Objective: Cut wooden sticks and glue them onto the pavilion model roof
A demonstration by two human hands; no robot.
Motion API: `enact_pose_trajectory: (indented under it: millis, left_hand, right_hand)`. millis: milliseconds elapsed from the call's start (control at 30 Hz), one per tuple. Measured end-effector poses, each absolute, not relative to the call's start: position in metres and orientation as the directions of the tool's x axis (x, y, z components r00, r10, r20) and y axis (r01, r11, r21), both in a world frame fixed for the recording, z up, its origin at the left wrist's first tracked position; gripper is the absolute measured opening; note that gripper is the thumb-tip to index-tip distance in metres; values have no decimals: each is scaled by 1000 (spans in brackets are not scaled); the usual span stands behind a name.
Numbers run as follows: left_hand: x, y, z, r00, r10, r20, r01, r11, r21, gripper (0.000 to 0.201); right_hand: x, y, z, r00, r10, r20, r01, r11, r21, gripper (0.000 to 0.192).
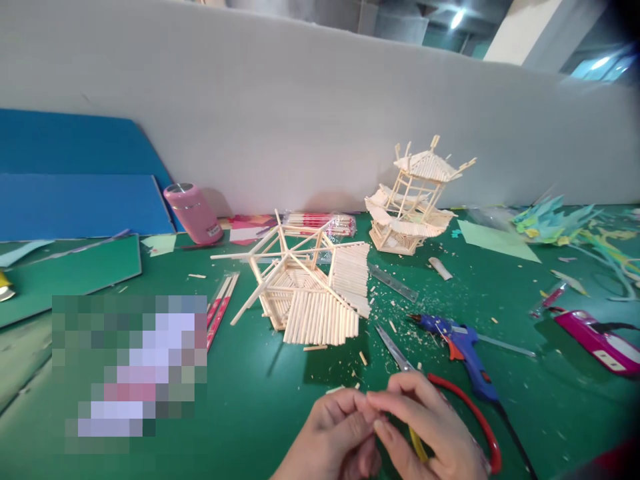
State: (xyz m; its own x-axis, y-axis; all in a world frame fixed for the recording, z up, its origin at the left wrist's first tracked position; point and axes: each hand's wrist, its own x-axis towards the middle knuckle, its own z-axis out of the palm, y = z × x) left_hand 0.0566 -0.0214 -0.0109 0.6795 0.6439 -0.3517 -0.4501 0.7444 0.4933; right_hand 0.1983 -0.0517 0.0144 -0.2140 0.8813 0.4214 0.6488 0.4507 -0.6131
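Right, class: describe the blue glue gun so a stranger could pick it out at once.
Start at the green mat covering the table, then look just beyond the right hand. There lies the glue gun, right of the unfinished stick roof. It alone is bright blue with an orange trigger, unlike the red-handled scissors beside it.

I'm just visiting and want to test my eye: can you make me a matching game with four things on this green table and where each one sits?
Things:
1. pink cup
2. glue gun
3. finished pagoda
4. half-built roof

Places:
A. middle of the table, straight ahead of the hands
B. far right of the middle, near the white wall
C. lying on its side at the far left, by the blue boards
D. right of the scissors, near the right hand

Pairs: 1-C, 2-D, 3-B, 4-A
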Motion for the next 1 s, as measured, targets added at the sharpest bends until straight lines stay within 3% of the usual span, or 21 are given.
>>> enact_pose_trajectory:
  millis: [267,567,833,1000]
  left_hand:
    - [51,-7,-22,709,612,-349,-308,715,628,36]
    - [65,-9,16,560,761,-328,-467,617,634,23]
    - [70,-9,21,545,773,-325,-500,611,615,22]
    - [71,-9,19,532,766,-360,-495,626,602,26]
  right_hand:
    - [205,-43,20,-199,904,378,572,421,-704,10]
    - [196,-39,18,158,850,503,497,372,-784,9]
    - [194,-41,11,136,811,569,458,458,-762,16]
    - [195,-41,11,148,844,516,471,399,-787,10]
